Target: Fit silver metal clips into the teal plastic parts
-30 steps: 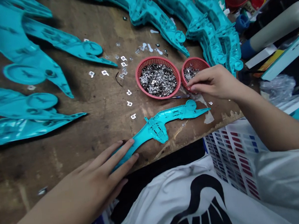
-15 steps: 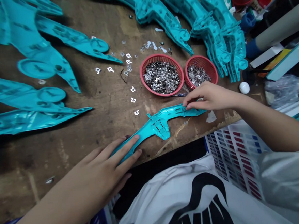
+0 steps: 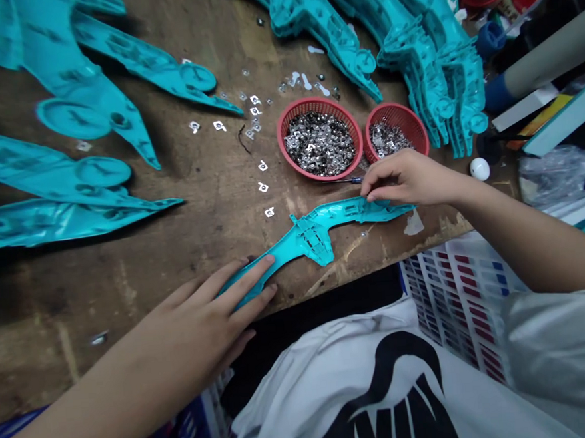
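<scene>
A long, curved teal plastic moulding (image 3: pixel 316 239) lies on the wooden table close to its front edge. My left hand (image 3: pixel 222 297) rests on the moulding's left end with its fingers stretched out and apart. Over the right half is my right hand (image 3: pixel 394 180), thumb and fingertips pinched together just at the moulding's upper surface. Whatever the pinch holds is hidden or too small to name. Beyond that hand stand a larger red basket (image 3: pixel 281 140) of small metal clips and a smaller red basket (image 3: pixel 423 133) of similar metal pieces.
Teal mouldings lie at the left (image 3: pixel 88 100) and at the back right (image 3: pixel 412 64). Several loose metal clips (image 3: pixel 263 187) are scattered mid-table. A screwdriver-like tool (image 3: pixel 352 181) lies by the baskets. A white ball (image 3: pixel 479 169) sits at right, above a white crate (image 3: pixel 457 287).
The whole view has shifted slightly. My right hand has risen a little from the moulding, showing more of its right end. My left hand stays on the left end.
</scene>
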`<move>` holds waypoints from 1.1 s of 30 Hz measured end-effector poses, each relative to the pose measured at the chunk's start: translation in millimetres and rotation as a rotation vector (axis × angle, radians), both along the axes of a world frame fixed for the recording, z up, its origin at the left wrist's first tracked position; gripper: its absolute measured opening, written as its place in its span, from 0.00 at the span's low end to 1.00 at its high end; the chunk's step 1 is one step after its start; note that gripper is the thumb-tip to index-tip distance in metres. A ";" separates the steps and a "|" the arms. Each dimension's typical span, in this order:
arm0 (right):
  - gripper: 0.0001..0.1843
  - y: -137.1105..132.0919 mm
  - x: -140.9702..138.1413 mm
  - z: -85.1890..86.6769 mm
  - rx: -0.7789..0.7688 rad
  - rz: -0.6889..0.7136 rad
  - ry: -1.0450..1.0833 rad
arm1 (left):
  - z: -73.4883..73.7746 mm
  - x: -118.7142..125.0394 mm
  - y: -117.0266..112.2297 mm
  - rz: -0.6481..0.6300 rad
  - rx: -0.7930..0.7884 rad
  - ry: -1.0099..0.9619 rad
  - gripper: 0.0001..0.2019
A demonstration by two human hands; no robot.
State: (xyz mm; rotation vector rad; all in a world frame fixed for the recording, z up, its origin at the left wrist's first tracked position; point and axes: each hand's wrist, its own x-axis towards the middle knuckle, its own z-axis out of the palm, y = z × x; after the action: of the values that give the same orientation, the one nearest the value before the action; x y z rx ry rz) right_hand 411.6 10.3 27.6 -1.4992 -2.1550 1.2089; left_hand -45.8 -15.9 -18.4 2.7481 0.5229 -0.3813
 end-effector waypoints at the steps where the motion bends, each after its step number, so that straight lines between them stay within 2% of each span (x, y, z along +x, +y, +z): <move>1: 0.13 0.0 0.3 -0.5 0.013 -0.002 -0.010 | 0.4 -0.1 0.3 0.006 0.007 -0.019 0.32; 6: 0.13 -2.6 0.6 -0.8 0.009 -0.029 -0.062 | -0.8 -2.5 0.8 -0.046 0.050 -0.048 0.30; 11: 0.16 -7.2 -4.7 -3.0 0.042 0.033 -0.135 | -5.1 -4.0 -2.3 -0.015 0.070 -0.088 0.28; 19: 0.14 -15.2 -16.7 -11.7 0.107 0.056 -0.243 | -3.2 -2.7 -1.9 -0.051 0.102 -0.058 0.29; 33: 0.13 -19.7 -26.8 -7.4 0.118 0.041 -0.314 | -11.6 -7.8 -4.4 -0.010 0.111 -0.100 0.32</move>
State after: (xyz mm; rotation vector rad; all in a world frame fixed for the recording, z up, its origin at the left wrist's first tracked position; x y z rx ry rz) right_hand 384.7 -9.4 20.2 -1.6944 -2.4161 0.8872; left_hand -53.5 -20.3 -30.0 2.8593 0.5193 -0.2216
